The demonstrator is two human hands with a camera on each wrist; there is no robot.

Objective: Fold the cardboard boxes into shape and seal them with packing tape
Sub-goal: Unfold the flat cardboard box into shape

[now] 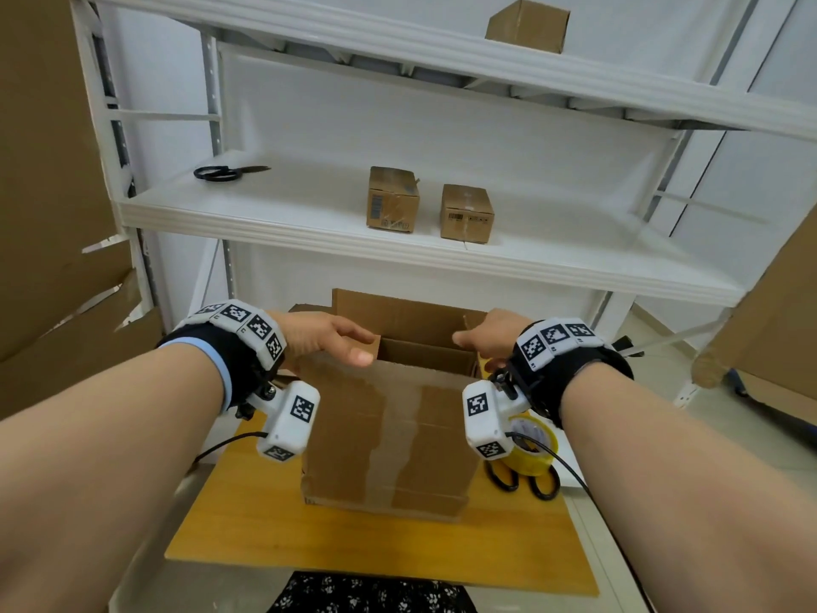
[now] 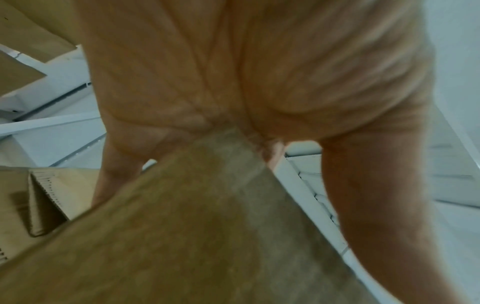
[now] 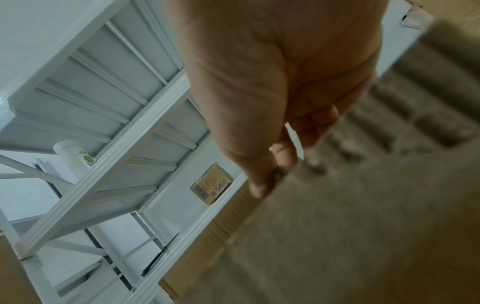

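Observation:
An open brown cardboard box (image 1: pixel 389 435) with old tape marks stands upright on a wooden board (image 1: pixel 247 524). My left hand (image 1: pixel 336 342) grips its top left edge, thumb lying over the near wall. In the left wrist view a cardboard flap (image 2: pixel 194 226) runs up between the thumb and the fingers of that hand (image 2: pixel 259 144). My right hand (image 1: pixel 482 342) holds the top right edge. The right wrist view has its fingertips (image 3: pixel 270 172) curled over the blurred cardboard edge (image 3: pixel 337 236). A yellow tape roll (image 1: pixel 532 453) lies right of the box, partly hidden by my wrist camera.
Black scissors (image 1: pixel 526 480) lie by the tape roll. The white shelf (image 1: pixel 309 232) behind carries another pair of scissors (image 1: pixel 225 172) and two small sealed boxes (image 1: pixel 392 199) (image 1: pixel 466 212). One more box (image 1: pixel 528 26) sits on the top shelf. Large cardboard sheets (image 1: pixel 44 214) lean at both sides.

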